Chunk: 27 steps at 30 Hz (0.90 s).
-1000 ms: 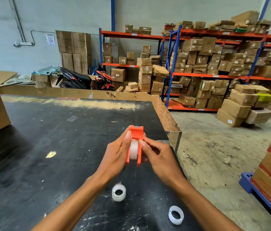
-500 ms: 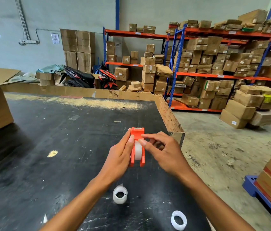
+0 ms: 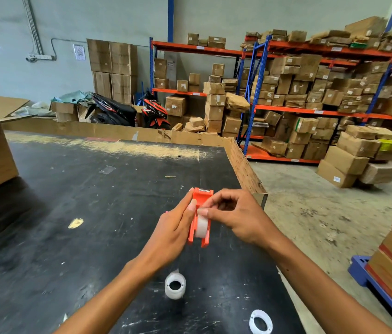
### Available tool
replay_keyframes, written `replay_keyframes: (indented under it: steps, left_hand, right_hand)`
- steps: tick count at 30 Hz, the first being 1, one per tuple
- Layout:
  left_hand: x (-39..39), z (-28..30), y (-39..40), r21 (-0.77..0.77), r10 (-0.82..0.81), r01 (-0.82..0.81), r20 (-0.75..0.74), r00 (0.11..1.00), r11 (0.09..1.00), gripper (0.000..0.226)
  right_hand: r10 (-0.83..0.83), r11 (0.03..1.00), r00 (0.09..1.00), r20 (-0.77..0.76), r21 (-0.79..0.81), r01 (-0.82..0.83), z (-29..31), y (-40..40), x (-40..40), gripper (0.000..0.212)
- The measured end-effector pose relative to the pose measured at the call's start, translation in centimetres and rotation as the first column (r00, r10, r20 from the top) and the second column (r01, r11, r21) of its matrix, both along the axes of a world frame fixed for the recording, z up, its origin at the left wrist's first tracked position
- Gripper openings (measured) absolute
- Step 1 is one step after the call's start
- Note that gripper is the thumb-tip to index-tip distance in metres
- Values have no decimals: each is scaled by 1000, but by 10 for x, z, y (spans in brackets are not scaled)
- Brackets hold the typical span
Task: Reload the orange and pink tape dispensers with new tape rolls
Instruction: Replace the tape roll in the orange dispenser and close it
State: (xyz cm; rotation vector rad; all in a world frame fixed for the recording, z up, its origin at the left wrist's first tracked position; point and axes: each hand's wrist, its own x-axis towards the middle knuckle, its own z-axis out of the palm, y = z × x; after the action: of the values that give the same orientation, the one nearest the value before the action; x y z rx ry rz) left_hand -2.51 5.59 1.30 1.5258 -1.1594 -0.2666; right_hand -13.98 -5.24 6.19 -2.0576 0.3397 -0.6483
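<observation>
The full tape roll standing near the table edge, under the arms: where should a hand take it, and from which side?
Grip the full tape roll from above, pinching its curved outer band. It stands on edge with its hole facing the person, so the top of the rim is exposed and nothing touches it.

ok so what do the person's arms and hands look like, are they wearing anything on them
Both arms are bare as far as the picture shows: no sleeves in view, no gloves, no watch, bracelet or rings that can be made out. The left hand and the right hand are uncovered, with short, unpainted fingernails visible at the fingertips.
</observation>
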Motion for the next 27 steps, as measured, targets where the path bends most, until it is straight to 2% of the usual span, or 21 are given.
replay_keyframes:
  steps: [4, 6, 11, 14, 18, 27]
  left_hand:
    - [7, -1, 8, 68, -13, 9, 66, 998, 998, 37]
    - [12, -3, 11, 93, -23, 11, 128, 991, 996, 42]
    - [20, -3, 21, 82, -67, 50, 227, 972, 995, 46]
    - [26, -4, 26, 72, -80, 65, 214, 974, 995, 46]
    - [28, -2, 30, 60, -70, 58, 210, 975, 997, 42]
    - [20, -2, 27, 83, -111, 97, 189, 976, 992, 38]
  right_hand:
    - [-78, 994, 991, 104, -63, 85, 15, -2, 8, 10]
    - [-93, 993, 992, 90, -60, 99, 22, -3, 11, 12]
    - [-49, 997, 996, -70, 53, 53, 30, -4, 21, 13]
    - [0, 981, 994, -107, 194, 21, 33, -2, 26, 5]
    - [65, 919, 988, -139, 393, -5, 40, 6, 28, 7]
    - [10, 883, 982, -189, 462, 80, 32, -2, 26, 18]
